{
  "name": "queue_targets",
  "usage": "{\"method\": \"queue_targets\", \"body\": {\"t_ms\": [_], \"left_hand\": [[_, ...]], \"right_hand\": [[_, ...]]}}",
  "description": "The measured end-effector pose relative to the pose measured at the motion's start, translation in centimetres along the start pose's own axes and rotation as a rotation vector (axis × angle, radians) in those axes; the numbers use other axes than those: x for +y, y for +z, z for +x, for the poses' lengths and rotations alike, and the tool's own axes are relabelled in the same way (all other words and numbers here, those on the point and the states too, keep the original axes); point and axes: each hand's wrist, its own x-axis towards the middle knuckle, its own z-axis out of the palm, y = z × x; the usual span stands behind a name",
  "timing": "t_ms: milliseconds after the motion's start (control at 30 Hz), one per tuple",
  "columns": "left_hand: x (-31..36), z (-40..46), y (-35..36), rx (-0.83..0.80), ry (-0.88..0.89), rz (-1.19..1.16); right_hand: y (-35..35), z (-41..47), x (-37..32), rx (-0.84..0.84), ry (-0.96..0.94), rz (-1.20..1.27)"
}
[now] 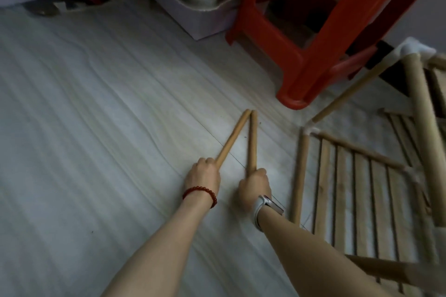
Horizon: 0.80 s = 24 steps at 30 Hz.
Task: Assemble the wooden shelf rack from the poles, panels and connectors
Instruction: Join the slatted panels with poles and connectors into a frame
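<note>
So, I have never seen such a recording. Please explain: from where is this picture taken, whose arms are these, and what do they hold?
There is one picture, from a camera worn on a person's head, looking down at the person's own arms. The left hand, with a red bead bracelet, has its grip on one wooden pole. The right hand, with a pale watch, holds a second pole. Their far tips meet above the pale floor. To the right lies the partly built rack; behind stands a red plastic stool.

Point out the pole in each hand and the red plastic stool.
left-hand pole (233,138): head view, mid-shaft above the fist.
right-hand pole (252,142): head view, mid-shaft above the fist.
red plastic stool (311,75): head view, near leg.
</note>
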Motion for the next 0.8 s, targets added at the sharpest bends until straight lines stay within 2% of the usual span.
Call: {"method": "queue_targets", "body": {"t_ms": [100, 200, 233, 300, 400, 533, 667, 800], "left_hand": [[-0.2, -2.4, -0.9, -0.066, -0.163, -0.293], [-0.5, -4.7, -3.2, -0.103, -0.35, -0.815], [-0.5, -5.5, -4.4, -0.11, -0.371, -0.977], [0.0, -7.9, -8.0, -0.092, -0.304, -1.165], [1.4, -11.3, -13.5, -0.029, -0.118, -1.278], [4.4, -17.0, -20.6, 0.063, 0.048, -1.277], [8.3, -22.0, -26.2, 0.205, 0.168, -1.188], [15.2, -27.0, -30.4, 0.215, 0.39, -1.224]], "right_hand": [[-1.1, -2.7, 1.0, -0.052, 0.054, 0.091], [-1.9, -6.2, 0.7, -0.067, 0.033, 0.141], [-2.5, -7.6, 0.4, -0.056, -0.01, 0.166], [-4.7, -10.8, -0.2, -0.002, -0.163, 0.216], [-8.8, -15.4, -1.1, 0.037, -0.415, 0.236], [-16.0, -22.1, -1.8, 0.052, -0.668, 0.271], [-23.8, -27.6, -1.4, 0.131, -0.836, 0.414], [-32.0, -31.5, 0.3, 0.287, -1.017, 0.637]]}}
